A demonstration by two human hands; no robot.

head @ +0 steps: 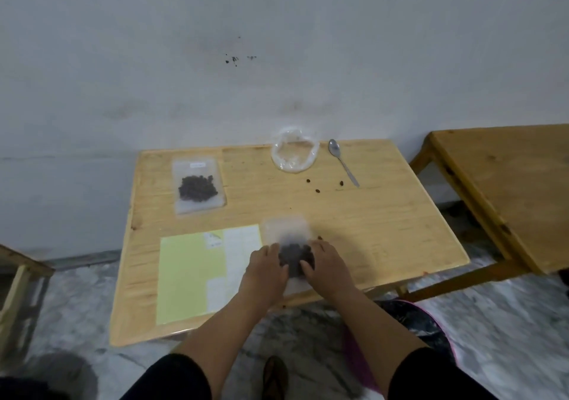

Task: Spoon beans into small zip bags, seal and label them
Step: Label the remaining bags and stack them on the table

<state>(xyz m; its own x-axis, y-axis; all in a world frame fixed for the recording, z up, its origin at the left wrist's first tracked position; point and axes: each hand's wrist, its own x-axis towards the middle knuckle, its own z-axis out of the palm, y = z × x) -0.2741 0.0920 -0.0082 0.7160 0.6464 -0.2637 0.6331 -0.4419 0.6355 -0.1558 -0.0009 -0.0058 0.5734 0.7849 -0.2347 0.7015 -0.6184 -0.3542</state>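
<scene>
A small clear zip bag [286, 233] with dark beans [295, 255] in its lower part lies near the front edge of the wooden table [385, 224]. My left hand [264, 267] and my right hand [326, 264] press on it from either side, fingers on the bean heap. The bag's top is blurred. A second bag of beans [198, 187], flat and with a white label, rests at the back left. The metal spoon [341, 161] lies at the back right, beside a nearly empty clear plastic bag [294, 153]. A yellow-and-white label sheet [191, 273] lies left of my hands.
Three loose beans [317, 190] are scattered in front of the spoon, and one sits by my right hand. A second wooden table [505, 190] stands close on the right. A wooden stool edge [18, 279] shows at far left. The wall is right behind the table.
</scene>
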